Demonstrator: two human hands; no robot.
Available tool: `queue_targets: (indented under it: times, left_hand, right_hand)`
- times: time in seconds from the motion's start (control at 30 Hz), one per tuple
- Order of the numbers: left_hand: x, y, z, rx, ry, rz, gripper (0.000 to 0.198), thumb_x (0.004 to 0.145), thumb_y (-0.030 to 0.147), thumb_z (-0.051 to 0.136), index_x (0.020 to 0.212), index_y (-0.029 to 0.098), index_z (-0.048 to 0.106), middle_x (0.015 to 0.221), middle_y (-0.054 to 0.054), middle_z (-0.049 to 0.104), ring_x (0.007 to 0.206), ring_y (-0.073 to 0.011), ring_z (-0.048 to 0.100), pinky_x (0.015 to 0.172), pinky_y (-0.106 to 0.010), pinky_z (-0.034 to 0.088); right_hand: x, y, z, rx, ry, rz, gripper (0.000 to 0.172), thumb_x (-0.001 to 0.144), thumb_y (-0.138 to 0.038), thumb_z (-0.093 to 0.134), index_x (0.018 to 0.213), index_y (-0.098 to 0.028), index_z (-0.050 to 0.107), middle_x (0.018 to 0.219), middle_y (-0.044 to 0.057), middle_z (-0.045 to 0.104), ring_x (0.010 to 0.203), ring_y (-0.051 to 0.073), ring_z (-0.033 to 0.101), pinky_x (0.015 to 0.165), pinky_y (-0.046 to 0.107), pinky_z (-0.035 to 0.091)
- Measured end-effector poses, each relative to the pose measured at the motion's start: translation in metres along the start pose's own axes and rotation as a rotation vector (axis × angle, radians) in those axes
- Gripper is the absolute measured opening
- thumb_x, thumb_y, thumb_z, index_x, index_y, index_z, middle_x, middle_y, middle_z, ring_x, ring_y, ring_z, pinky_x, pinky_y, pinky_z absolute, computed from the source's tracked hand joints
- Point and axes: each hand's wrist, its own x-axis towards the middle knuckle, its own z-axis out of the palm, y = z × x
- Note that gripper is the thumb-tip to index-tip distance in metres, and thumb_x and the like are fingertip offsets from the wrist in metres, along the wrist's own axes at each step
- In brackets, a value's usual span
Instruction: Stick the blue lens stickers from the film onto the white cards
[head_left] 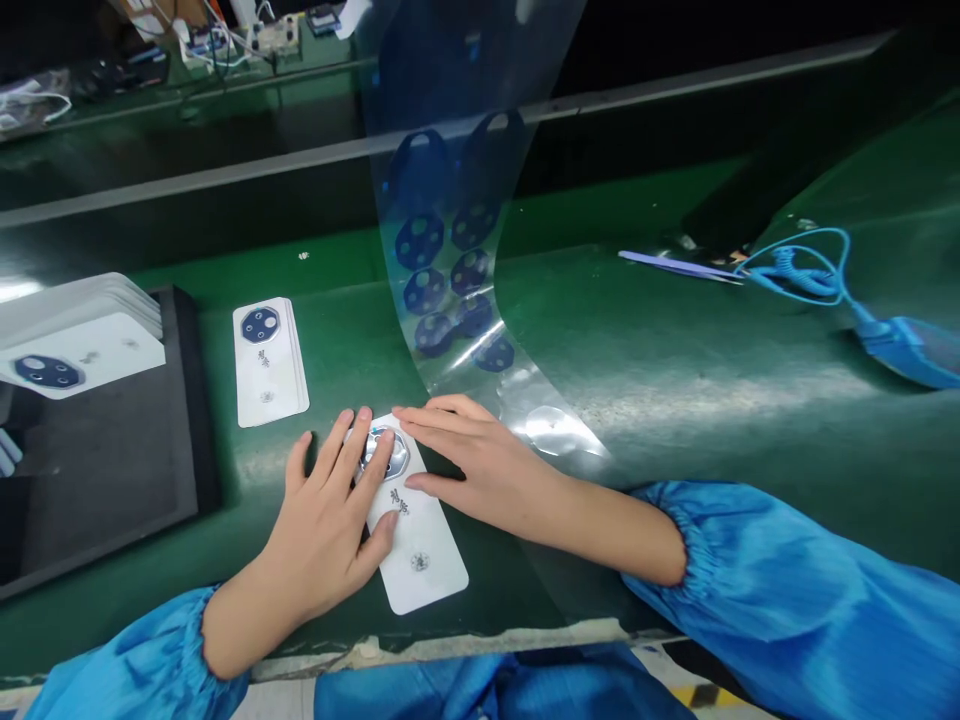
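A white phone back panel point(429, 540) with a silver octagonal camera area and dark printed marks lies tilted on the green mat in front of me. My left hand point(330, 510) is spread over its left side, with fingertips resting on the camera area. My right hand point(480, 460) reaches in from the right, its outstretched fingers at the panel's top edge and its thumb over the right side. Neither hand grasps the panel. Part of the camera area is hidden beneath the fingers. Just beyond, a clear film strip point(442, 370) carries several dark blue octagonal stickers point(424, 290).
A short stack of similar panels point(277, 390) with blue-covered camera areas lies to the left. Further left, a black tray point(184, 420) holds several more panels point(112, 350). Purple tweezers point(679, 266) and a blue coiled cord point(802, 275) lie at the right.
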Motion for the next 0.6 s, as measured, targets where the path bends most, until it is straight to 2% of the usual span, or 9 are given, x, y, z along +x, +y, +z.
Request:
queue_targets:
  times: [0.13,0.3,0.43,0.5,0.6]
  left_hand:
    - [-0.0007,0.0013,0.0000,0.013,-0.005,-0.012,0.063,0.101,0.037,0.042,0.159,0.016,0.031,0.166,-0.020,0.024,0.152,-0.0402,0.026,0.116,-0.059,0.014]
    - [-0.0021,0.0036,0.0000,-0.011,-0.035,-0.023,0.061,0.100,0.032,0.043,0.160,0.027,0.031,0.169,-0.019,0.015,0.153,-0.0423,0.021,0.113,-0.062,0.019]
    - [-0.0034,0.0031,-0.0031,-0.028,-0.070,-0.030,0.061,0.101,0.032,0.044,0.160,0.029,0.028,0.169,-0.019,0.011,0.155,-0.0429,0.013,0.113,-0.065,0.021]
    - [-0.0048,0.0032,-0.0056,-0.046,-0.078,-0.025,0.063,0.103,0.036,0.044,0.162,0.027,0.024,0.169,-0.019,0.011,0.155,-0.0415,0.012,0.115,-0.064,0.021]
    - [-0.0063,0.0046,-0.0077,-0.096,-0.038,-0.062,0.076,0.104,0.044,0.042,0.163,0.013,0.005,0.168,-0.024,0.013,0.156,-0.0378,0.010,0.118,-0.059,0.023]
  right_hand:
    - [0.0009,0.0027,-0.0003,-0.053,-0.010,-0.054,0.053,0.091,-0.026,0.075,0.141,-0.020,0.058,0.151,0.008,0.054,0.122,0.030,0.054,0.102,0.050,0.054]
    - [-0.0004,0.0065,0.0009,-0.120,0.016,-0.136,0.049,0.094,-0.028,0.071,0.138,-0.010,0.058,0.150,0.011,0.055,0.119,0.032,0.053,0.100,0.052,0.054]
    - [-0.0021,0.0055,0.0019,-0.145,0.029,-0.156,0.050,0.095,-0.028,0.070,0.138,-0.006,0.058,0.149,0.013,0.055,0.119,0.033,0.053,0.101,0.052,0.054]
    - [-0.0027,0.0040,0.0020,-0.157,0.034,-0.161,0.050,0.095,-0.029,0.069,0.138,-0.005,0.058,0.149,0.015,0.056,0.119,0.033,0.053,0.101,0.053,0.054]
    - [-0.0028,0.0027,0.0025,-0.174,0.030,-0.163,0.048,0.097,-0.030,0.067,0.138,-0.009,0.058,0.149,0.015,0.055,0.120,0.034,0.053,0.099,0.054,0.054]
